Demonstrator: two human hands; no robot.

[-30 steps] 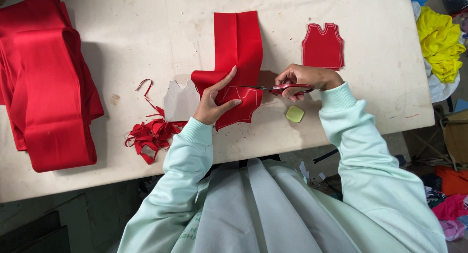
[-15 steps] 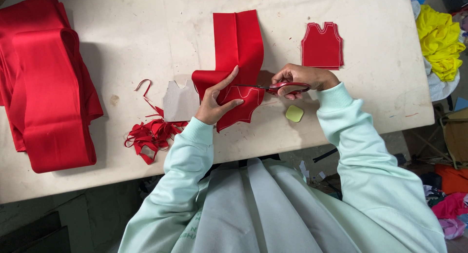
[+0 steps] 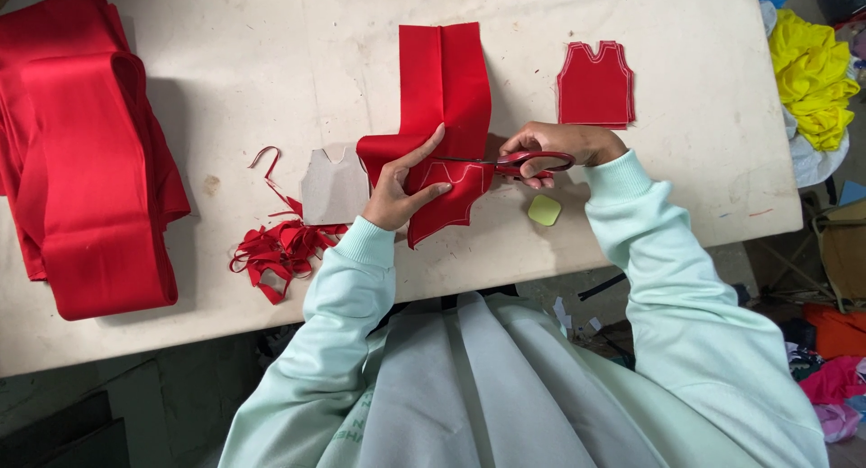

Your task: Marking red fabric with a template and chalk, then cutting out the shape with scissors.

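1. Red fabric piece [image 3: 444,98]: lies flat near the middle of the pale surface [image 3: 225,80]. It is folded along a centre crease, and its lower part carries a chalk outline in white.
2. Left hand [image 3: 401,190]: rests on the lower left portion of the fabric piece. The fingers [image 3: 431,150] are extended and pressed flat against the cloth, so they pin it rather than close around it.
3. Right hand [image 3: 561,145]: positioned at the right edge of the fabric piece. The fingers are closed through the handles of the red-handled scissors [image 3: 519,161].
4. Scissors: blades point left into the cloth, along the chalk outline. How far the blades are open cannot be told.
5. Cardboard template [image 3: 332,185]: vest-shaped, lies just left of the left hand, touching the fabric edge.
6. Red scraps [image 3: 275,250]: a loose heap of trimmed strips below and left of the template.
7. Cut red vest piece [image 3: 594,85]: lies apart, above the right hand.
8. Green chalk [image 3: 544,210]: small pale block just below the right hand.
9. Red cloth roll [image 3: 86,152]: large folded bundle at the far left of the surface.
10. Yellow garment [image 3: 812,75]: piled off the right edge of the surface.
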